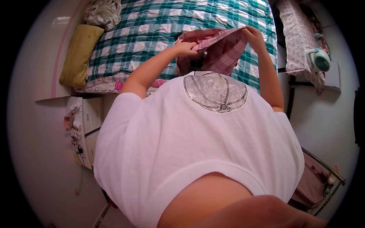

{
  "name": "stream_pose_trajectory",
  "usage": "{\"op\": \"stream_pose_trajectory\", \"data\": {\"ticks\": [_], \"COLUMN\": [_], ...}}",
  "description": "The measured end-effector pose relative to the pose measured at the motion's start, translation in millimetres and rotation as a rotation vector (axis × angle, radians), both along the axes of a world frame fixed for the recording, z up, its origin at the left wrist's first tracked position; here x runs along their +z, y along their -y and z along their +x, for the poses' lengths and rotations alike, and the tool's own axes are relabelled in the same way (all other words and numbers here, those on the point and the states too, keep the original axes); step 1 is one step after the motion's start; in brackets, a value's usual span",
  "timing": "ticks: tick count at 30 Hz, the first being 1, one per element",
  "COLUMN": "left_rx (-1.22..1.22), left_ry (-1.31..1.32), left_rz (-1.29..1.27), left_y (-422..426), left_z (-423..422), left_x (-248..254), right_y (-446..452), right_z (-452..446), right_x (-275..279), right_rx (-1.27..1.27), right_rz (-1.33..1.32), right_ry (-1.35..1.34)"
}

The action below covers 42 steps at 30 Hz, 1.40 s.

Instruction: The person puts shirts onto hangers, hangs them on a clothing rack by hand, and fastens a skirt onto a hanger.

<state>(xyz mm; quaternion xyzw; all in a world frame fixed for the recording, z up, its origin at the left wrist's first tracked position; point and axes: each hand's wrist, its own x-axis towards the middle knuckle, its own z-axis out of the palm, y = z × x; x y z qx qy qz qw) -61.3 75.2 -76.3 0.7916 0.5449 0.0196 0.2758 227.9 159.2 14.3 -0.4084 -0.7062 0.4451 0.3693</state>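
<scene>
A pink plaid cloth item (228,57) hangs between my two hands above the bed, its upper edge stretched out and its inside partly showing, with something redder and dark within. My left hand (185,48) is closed on the cloth's edge at one side. At the opposite upper corner my right hand (253,35) pinches the edge with the fingers together. Under and behind the cloth lies a green and white checked quilt (148,22). The lower part of the cloth is hidden by my white shirt.
An olive pillow (80,56) and a bundled patterned cloth (102,13) lie at the bed's left side. A white cabinet (91,114) stands at the left. On the right are a floral-covered surface (291,41), a small fan (319,60) and a metal rack (323,163).
</scene>
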Motion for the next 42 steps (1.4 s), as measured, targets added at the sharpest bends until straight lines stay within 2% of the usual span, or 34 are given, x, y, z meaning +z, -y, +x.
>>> {"op": "stream_pose_trajectory", "data": {"ticks": [1,6,9,10,13,18,24,30,33,35,37,40,42], "left_rx": [-0.091,-0.154,-0.082,-0.067,-0.087,-0.24,-0.227,-0.332,-0.371,-0.391,-0.401,-0.351,-0.253], "left_ry": [-0.128,-0.213,-0.004,0.044,0.103,-0.158,-0.098,0.07,0.183,0.241,0.241,0.149,0.081], "left_rz": [-0.005,0.139,0.096,0.165,0.163,0.413,0.493,0.58,0.627,0.621,0.594,0.516,0.457], "left_y": [1.7,2.3,-3.6,-2.4,-6.5,-9.0,0.6,15.9,13.3,7.5,4.2,4.6,6.6], "left_z": [-4.2,-16.9,-39.2,-43.1,-54.4,-57.0,-50.5,-22.4,-3.3,4.1,9.8,13.4,11.4], "left_x": [2.3,-2.6,0.2,5.2,25.8,64.6,83.4,118.3,124.8,116.7,114.4,118.2,122.6], "right_y": [-1.9,6.6,-2.9,-2.0,1.3,29.7,18.6,21.0,22.8,37.7,58.1,69.5,69.7], "right_z": [4.4,24.2,53.6,61.0,77.0,69.1,72.9,67.0,53.6,34.0,13.9,-24.1,-36.4], "right_x": [-3.1,3.2,-5.4,-5.6,-3.8,20.7,-9.0,-13.9,-46.3,-50.8,-71.9,-46.8,-59.6], "right_rx": [0.002,-0.018,-0.007,0.02,0.116,0.222,0.273,0.128,0.162,0.3,0.243,0.445,0.445], "right_rz": [-0.035,-0.047,-0.078,-0.092,-0.164,-0.263,-0.16,0.154,0.088,0.15,0.497,0.188,-0.136], "right_ry": [0.006,0.064,0.111,0.115,0.214,0.4,0.419,1.058,1.107,1.015,0.844,0.873,0.368]}}
